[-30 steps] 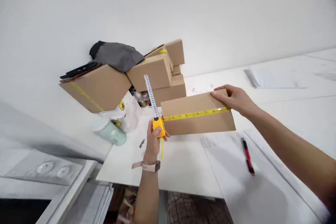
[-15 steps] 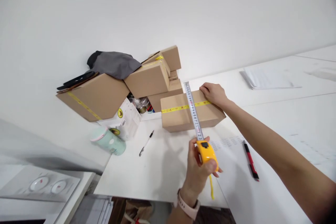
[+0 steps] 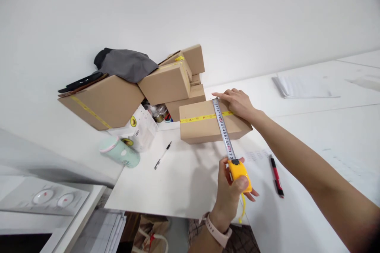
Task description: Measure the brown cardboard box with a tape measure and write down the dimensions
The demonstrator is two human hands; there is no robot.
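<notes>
A brown cardboard box point(image 3: 202, 128) with a yellow tape strip lies on the white table point(image 3: 190, 182). My left hand point(image 3: 228, 189) is closed around a yellow tape measure point(image 3: 240, 174) in front of the box. Its white blade point(image 3: 223, 128) runs from the case up across the box's top. My right hand point(image 3: 237, 102) rests on the box's far right top edge, fingers stretched flat at the blade's end.
Several stacked cardboard boxes point(image 3: 166, 83) with a grey cloth point(image 3: 127, 63) stand behind. A mint green cup point(image 3: 120, 152) and a white bag point(image 3: 141, 126) lie at left. A black pen point(image 3: 162, 156), a red pen point(image 3: 276, 176) and papers point(image 3: 303, 87) lie on the table.
My left hand carried the tape measure from the box's left end to its front, and the blade now lies across the box. The box was turned. My right hand flattened on top.
</notes>
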